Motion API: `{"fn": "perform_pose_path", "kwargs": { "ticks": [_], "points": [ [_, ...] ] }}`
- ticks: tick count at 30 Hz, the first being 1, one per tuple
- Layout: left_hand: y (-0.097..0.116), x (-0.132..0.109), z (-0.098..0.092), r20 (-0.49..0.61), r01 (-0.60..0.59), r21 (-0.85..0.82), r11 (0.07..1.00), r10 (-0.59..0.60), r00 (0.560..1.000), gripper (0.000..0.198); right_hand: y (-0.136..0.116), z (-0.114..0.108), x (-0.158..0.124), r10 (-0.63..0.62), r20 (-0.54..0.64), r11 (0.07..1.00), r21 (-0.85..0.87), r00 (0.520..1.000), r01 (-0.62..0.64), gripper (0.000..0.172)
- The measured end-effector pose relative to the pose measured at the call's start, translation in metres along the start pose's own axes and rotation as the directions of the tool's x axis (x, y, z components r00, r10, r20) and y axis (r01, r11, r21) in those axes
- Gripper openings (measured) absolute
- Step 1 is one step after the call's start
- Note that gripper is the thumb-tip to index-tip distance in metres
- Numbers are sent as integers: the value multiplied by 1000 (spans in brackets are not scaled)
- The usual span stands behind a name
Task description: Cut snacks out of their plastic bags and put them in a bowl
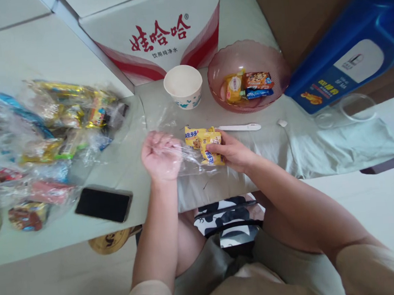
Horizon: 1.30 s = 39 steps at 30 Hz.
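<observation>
My left hand is curled closed around the mouth of a clear plastic bag lying on the table. My right hand pinches a yellow snack packet that sits at or inside the bag's open end. A second yellow packet lies just beneath it. Both hands rest near the table's front edge.
A pink bowl holding a few snack packets stands behind, next to a white paper cup and a white pen-like tool. Bags of snacks pile at left, a black phone near the edge. A red-and-white carton and blue box stand behind.
</observation>
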<state>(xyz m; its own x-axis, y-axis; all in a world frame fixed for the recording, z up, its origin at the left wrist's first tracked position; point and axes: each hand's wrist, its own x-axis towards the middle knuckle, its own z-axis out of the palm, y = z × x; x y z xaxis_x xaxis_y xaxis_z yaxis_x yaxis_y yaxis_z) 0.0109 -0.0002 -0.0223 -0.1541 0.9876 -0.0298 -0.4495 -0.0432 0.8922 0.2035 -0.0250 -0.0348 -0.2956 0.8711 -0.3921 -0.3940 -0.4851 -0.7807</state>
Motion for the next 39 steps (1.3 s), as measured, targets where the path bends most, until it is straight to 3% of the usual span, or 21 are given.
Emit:
{"fn": "perform_pose_path", "kwargs": {
  "ticks": [4, 6, 7, 8, 9, 11, 12, 13, 15, 16, 19, 20, 21, 22, 25, 27, 28, 33, 35, 37, 39],
  "points": [
    [10, 12, -25, -39, -133, -127, 983, 129, 991, 47, -1, -2, 1, 12, -18, 999, -49, 1000, -13, 48],
    [12, 14, -32, -8, -151, -163, 975, 152, 988, 49, -5, -1, -3, -111, -53, 981, -166, 992, 101, 43],
    [13, 14, -34, 20, -156, -168, 973, 161, 987, 49, -10, -1, -7, -234, -76, 940, -270, 969, 206, 41],
    [13, 13, -34, 51, -161, -165, 973, 171, 984, 49, -16, -3, -11, -388, -84, 855, -404, 918, 324, 38],
    [14, 12, -34, 77, -162, -151, 975, 175, 982, 48, -23, -5, -16, -554, -69, 714, -553, 830, 430, 36],
    [15, 9, -32, 87, -158, -88, 984, 166, 982, 44, -42, -15, -24, -830, 43, 304, -801, 556, 515, 30],
    [15, 8, -31, 70, -149, -38, 988, 152, 986, 42, -51, -22, -28, -902, 104, 121, -870, 418, 477, 27],
    [16, 6, -30, 48, -135, 19, 991, 134, 990, 41, -60, -30, -30, -933, 154, -7, -911, 324, 413, 26],
    [16, 4, -30, 21, -107, 138, 985, 105, 994, 41, -74, -46, -32, -940, 239, -158, -936, 242, 313, 29],
    [17, 3, -30, 24, -103, 189, 977, 100, 995, 43, -79, -54, -32, -927, 267, -194, -942, 263, 275, 33],
    [17, 3, -33, 64, -122, 267, 956, 109, 992, 45, -82, -72, -30, -858, 279, -215, -958, 430, 191, 52],
    [17, 3, -34, 76, -132, 269, 954, 115, 990, 45, -81, -77, -28, -851, 266, -209, -962, 452, 173, 57],
    [17, 3, -34, 83, -137, 261, 955, 119, 989, 45, -80, -82, -27, -865, 249, -199, -967, 435, 159, 58],
    [17, 2, -35, 86, -138, 251, 958, 119, 989, 44, -78, -87, -25, -895, 230, -189, -971, 381, 144, 56],
    [17, 2, -36, 92, -122, 231, 965, 103, 990, 42, -75, -98, -21, -977, 166, -151, -981, 130, 119, 34],
    [18, 1, -37, 95, -109, 239, 965, 89, 992, 41, -76, -102, -18, -989, 144, -138, -980, 39, 141, 27],
    [18, 0, -37, 97, -105, 246, 964, 83, 992, 41, -77, -103, -16, -989, 144, -139, -979, 24, 152, 27],
    [19, -3, -36, 50, -85, 252, 964, 75, 996, 40, -81, -115, 6, -988, 150, -140, -972, 37, 190, 32],
    [20, -4, -38, 37, -81, 264, 961, 74, 997, 40, -81, -126, 13, -990, 137, -125, -963, 35, 239, 47],
    [21, -5, -40, 64, -85, 286, 954, 69, 996, 41, -81, -136, 16, -991, 136, -132, -963, 2, 234, 65],
    [22, -6, -41, 89, -82, 288, 954, 59, 994, 41, -79, -137, 11, -986, 153, -165, -964, -71, 210, 68]
  ]
}}
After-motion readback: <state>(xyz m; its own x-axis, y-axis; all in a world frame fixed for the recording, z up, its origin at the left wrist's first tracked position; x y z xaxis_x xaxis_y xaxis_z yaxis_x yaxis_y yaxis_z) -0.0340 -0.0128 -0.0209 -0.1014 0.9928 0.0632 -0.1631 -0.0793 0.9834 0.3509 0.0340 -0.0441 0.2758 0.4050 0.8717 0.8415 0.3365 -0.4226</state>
